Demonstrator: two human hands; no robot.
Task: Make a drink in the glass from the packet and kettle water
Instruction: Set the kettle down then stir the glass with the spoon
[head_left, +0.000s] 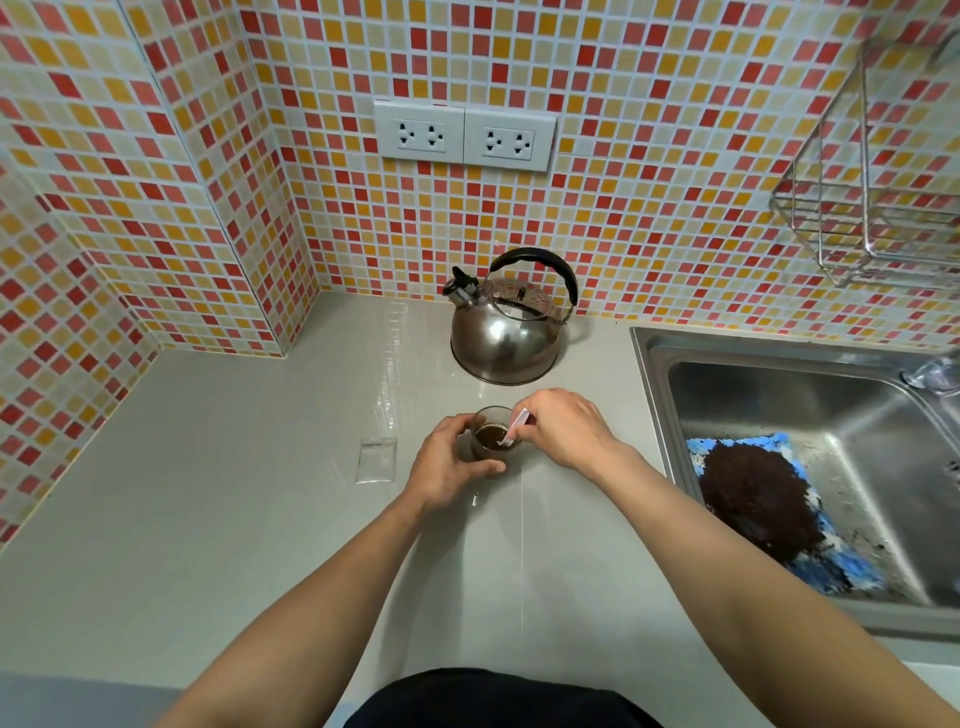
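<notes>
Counter (208, 519): kettle (504, 338), glass (491, 434), packet (377, 459).

Red-orange mosaic wall tiles (649, 156); steel kettle (504, 338); dark-brown drink (491, 437).

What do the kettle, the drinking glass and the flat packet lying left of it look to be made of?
Kettle: polished metal, likely stainless steel, since it mirrors the wall tiles; its handle looks like matte black plastic.
Glass: clear glass or possibly clear plastic, with dark liquid visible through the wall.
Packet: thin transparent plastic film, the grey counter showing through it, with glossy creases.
</notes>
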